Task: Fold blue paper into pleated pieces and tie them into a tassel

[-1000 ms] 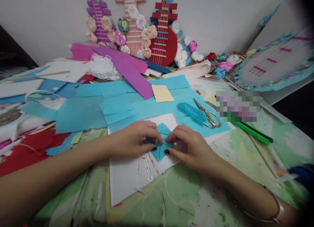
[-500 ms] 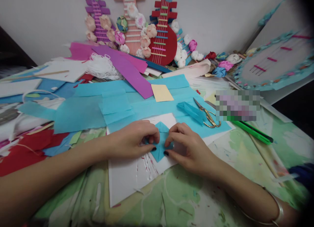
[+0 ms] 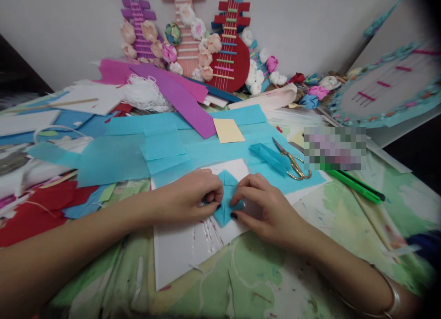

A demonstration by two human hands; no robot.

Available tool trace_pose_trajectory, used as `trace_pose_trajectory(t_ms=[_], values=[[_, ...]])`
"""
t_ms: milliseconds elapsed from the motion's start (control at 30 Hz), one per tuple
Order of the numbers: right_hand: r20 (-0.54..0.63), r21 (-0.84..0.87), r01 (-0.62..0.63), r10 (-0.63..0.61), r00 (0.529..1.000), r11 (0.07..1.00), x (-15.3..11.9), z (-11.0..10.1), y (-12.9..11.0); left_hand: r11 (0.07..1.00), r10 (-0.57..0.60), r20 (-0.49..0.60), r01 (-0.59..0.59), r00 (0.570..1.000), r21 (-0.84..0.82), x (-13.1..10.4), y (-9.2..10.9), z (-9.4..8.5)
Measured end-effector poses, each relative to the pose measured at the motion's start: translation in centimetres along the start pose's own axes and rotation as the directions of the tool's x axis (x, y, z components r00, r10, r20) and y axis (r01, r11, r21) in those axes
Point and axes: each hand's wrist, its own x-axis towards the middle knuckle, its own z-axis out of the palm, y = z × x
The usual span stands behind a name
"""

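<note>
Between my two hands lies a small piece of folded blue crepe paper (image 3: 225,197), creased down its middle and pointed at top and bottom. My left hand (image 3: 195,195) is closed at its left edge, thumb and fingers pinched on the paper. My right hand (image 3: 263,206) pinches the right edge, its thumb and fingertips bent in. Parts of both side edges are hidden by the fingers. Under the paper is a white board (image 3: 172,259) with streaks of dried glue.
Gold-handled scissors (image 3: 294,165) and a folded blue strip (image 3: 270,158) lie right of my hands. Blue crepe sheets (image 3: 213,149), a beige paper square (image 3: 228,130) and a purple strip (image 3: 182,101) lie behind. A green cutter (image 3: 354,183) rests right; paper instruments (image 3: 229,57) lean on the wall.
Hardly anything differs. The left fingers and thumb have shifted very slightly along the folded paper's edge; the right hand keeps its hold.
</note>
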Motion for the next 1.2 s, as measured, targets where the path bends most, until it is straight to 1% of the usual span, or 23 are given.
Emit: trace_pose_trajectory(t_ms=[233,633,800,933,1067,1200], values=[[-0.013,0.022,0.043,-0.043,0.999,0.999,0.0,0.1,-0.1,1.0,-0.006,0.004,0.006,1.0,0.015,0.1,0.0,0.1],[-0.036,0.03,0.245,-0.244,0.969,0.969,-0.2,0.7,0.6,0.999,0.005,-0.008,-0.004,1.0,0.039,0.1,-0.1,0.4],[-0.005,0.009,0.28,-0.28,0.96,0.96,-0.1,0.7,0.6,0.999,0.031,-0.025,-0.03,0.999,0.044,0.1,-0.4,0.7],[-0.005,-0.003,0.292,-0.292,0.956,0.956,-0.1,0.7,0.6,0.997,0.051,-0.045,-0.048,0.998,0.065,0.1,-0.5,0.8],[-0.005,-0.011,0.31,-0.31,0.951,0.951,-0.2,0.8,0.7,0.996,0.047,-0.04,-0.043,0.998,0.078,0.1,-0.3,0.9],[-0.013,-0.056,0.362,-0.363,0.932,0.931,-0.2,0.9,1.0,0.992,0.039,-0.035,-0.034,0.999,0.122,0.2,-0.2,1.0]])
